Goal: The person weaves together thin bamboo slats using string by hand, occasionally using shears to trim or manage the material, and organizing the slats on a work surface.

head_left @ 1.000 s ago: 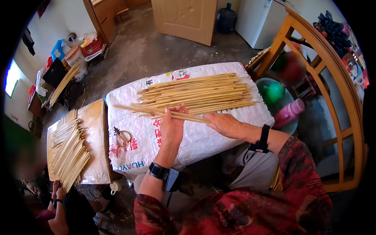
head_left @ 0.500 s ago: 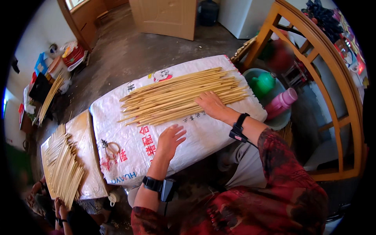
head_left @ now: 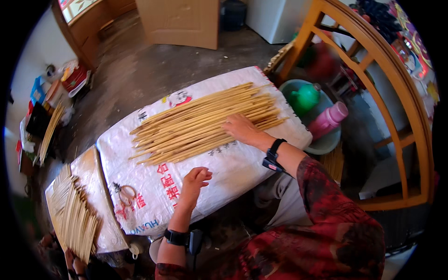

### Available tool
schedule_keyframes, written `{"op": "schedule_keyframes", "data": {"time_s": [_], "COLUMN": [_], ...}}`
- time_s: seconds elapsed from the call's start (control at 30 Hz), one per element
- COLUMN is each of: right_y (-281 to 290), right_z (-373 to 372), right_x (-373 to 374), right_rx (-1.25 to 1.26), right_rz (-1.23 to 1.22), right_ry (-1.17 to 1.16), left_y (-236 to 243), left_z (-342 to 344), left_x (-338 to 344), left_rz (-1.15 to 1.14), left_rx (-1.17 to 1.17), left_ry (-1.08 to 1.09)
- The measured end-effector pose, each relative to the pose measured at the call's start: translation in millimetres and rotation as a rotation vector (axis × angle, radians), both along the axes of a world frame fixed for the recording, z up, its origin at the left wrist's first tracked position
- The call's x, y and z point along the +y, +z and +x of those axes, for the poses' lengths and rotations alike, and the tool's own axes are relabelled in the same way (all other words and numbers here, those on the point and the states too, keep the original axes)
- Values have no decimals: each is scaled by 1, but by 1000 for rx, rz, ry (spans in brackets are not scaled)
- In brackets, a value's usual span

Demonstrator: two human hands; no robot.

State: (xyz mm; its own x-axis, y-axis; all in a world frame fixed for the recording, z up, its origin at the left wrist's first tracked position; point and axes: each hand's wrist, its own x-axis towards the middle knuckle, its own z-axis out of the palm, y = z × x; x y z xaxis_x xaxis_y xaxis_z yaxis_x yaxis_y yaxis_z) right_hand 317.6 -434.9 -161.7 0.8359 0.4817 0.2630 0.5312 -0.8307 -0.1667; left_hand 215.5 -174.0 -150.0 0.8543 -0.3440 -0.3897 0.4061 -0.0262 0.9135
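A broad layer of long straw-coloured stalks [head_left: 186,125] lies side by side across a low table covered with a white woven sack [head_left: 224,172]. On the near right part of the layer is my right hand [head_left: 241,129], its fingers bent down onto the stalks; their tips are partly hidden. My left hand [head_left: 193,186] hovers over the sack just in front of the layer, with loosely curled, parted fingers and nothing visible in them. Scissors [head_left: 127,195] rest on the sack to the left of that hand.
At left, a wrapped board [head_left: 88,163] bears a woven fan of thin stalks [head_left: 79,221], touched by another person's hands [head_left: 74,263]. A basin [head_left: 322,148] with a green kettle [head_left: 305,98] and pink flask [head_left: 329,120] stands right, beside a wooden frame [head_left: 405,135].
My left hand has drawn its spread fingers inward. The fingers of my right hand have bent more over the stalks. The whole view has shifted slightly.
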Motion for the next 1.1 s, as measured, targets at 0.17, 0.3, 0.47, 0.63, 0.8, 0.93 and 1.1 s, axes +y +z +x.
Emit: {"op": "schedule_keyframes", "data": {"time_s": [0.17,0.3,0.47,0.63,0.8,0.93,1.1], "right_y": [4,17,0,-15,-23,-23,-15], "right_z": [-8,2,25,42,52,58,45], "right_x": [-12,-11,23,40,45,40,28], "right_rx": [-24,-39,-120,16,14,46,-54], "right_rz": [34,-8,23,-23,-48,-47,37], "right_ry": [1,-15,-72,-142,-125,-124,-70], "left_y": [-7,-4,-3,-3,-1,-1,-2], "left_z": [-2,-9,-12,-11,-15,-15,-14], "left_x": [0,4,7,4,7,8,4], "left_rz": [218,376,451,516,533,540,526], "left_rx": [-167,-344,-452,-544,-560,-575,-564], "left_ry": [-102,-138,-139,-180,-212,-204,-214]}}
